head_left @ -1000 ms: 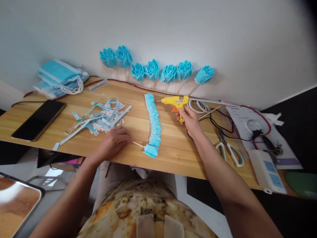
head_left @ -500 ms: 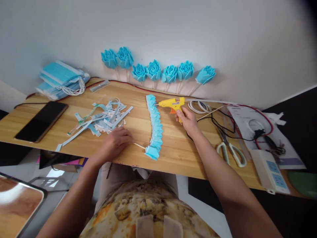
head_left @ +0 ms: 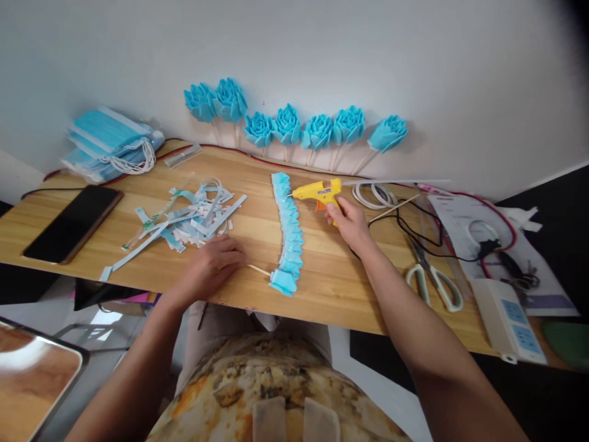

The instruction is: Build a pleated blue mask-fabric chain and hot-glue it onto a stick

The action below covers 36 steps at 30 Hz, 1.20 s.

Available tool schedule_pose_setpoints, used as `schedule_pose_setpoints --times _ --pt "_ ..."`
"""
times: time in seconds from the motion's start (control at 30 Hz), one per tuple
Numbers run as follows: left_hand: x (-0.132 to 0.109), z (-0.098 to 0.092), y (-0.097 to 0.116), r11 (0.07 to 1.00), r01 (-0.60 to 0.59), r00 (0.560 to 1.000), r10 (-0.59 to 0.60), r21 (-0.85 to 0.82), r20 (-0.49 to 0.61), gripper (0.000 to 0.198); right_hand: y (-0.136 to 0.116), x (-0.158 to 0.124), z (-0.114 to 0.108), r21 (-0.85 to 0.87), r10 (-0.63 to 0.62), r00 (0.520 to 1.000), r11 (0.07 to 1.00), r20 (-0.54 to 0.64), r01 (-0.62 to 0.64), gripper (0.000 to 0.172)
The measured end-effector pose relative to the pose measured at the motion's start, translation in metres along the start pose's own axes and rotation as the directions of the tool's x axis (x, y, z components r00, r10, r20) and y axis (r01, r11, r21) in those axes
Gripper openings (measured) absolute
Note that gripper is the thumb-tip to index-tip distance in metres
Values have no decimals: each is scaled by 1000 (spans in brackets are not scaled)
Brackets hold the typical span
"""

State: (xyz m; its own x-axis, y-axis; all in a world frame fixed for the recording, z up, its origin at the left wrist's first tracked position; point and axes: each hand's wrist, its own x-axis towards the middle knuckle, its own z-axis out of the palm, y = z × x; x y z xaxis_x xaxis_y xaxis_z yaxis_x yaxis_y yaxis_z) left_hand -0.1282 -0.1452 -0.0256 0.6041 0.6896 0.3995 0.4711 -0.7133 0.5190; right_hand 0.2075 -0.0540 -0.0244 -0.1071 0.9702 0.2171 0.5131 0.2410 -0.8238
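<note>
A long pleated blue strip (head_left: 289,227) lies on the wooden table, running from back to front. At its front end a thin wooden stick (head_left: 259,269) meets the folded blue material. My left hand (head_left: 219,263) rests on the table with its fingers closed round the other part of this stick. My right hand (head_left: 345,216) is wrapped round the handle of a yellow glue gun (head_left: 317,191). The nozzle of the gun points left, at the upper part of the strip.
Blue flowers on sticks (head_left: 286,124) lean on the wall behind. Left are cut scraps (head_left: 197,215), a phone (head_left: 73,224) and packed masks (head_left: 108,138). To the right are scissors (head_left: 430,273), cables (head_left: 407,227), papers (head_left: 478,221) and a power strip (head_left: 508,319).
The view has shifted slightly. The tip of the glue gun has moved a little to the left along the upper strip. My left hand still holds the stick in the same place.
</note>
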Motion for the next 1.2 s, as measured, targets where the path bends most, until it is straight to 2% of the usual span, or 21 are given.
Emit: schedule_pose_setpoints --times 0.23,0.3,0.43,0.5,0.7,0.87,1.03,1.1,1.2 --pt "1 1 -1 1000 -1 1000 1 2 -1 18 -2 0 1 -151 -69 997 986 17 71 34" --pt "2 1 0 1000 -1 1000 1 2 -5 19 -1 1 2 -86 -40 999 995 14 41 35" --pt "2 0 1 1000 -7 1000 7 4 -5 20 4 3 1 185 76 997 980 -21 -71 40" --pt "2 0 1 1000 -2 1000 2 2 -1 20 6 3 1 234 85 996 969 -34 -75 42" --pt "0 1 0 1000 4 1000 -4 5 -1 19 0 1 3 65 22 1000 998 6 -22 40" --pt "0 1 1 1000 -4 1000 5 9 -4 18 -7 0 2 7 9 1000 1000 -7 -9 37" --pt "1 1 0 1000 -11 1000 11 25 -2 19 -7 0 2 -114 -57 998 992 23 59 31" --pt "1 1 0 999 -11 1000 11 34 -1 19 -5 1 3 -28 -20 1000 999 11 21 33" --pt "0 1 -1 999 -14 1000 14 37 -2 19 1 3 3 201 84 996 976 -22 -78 37"
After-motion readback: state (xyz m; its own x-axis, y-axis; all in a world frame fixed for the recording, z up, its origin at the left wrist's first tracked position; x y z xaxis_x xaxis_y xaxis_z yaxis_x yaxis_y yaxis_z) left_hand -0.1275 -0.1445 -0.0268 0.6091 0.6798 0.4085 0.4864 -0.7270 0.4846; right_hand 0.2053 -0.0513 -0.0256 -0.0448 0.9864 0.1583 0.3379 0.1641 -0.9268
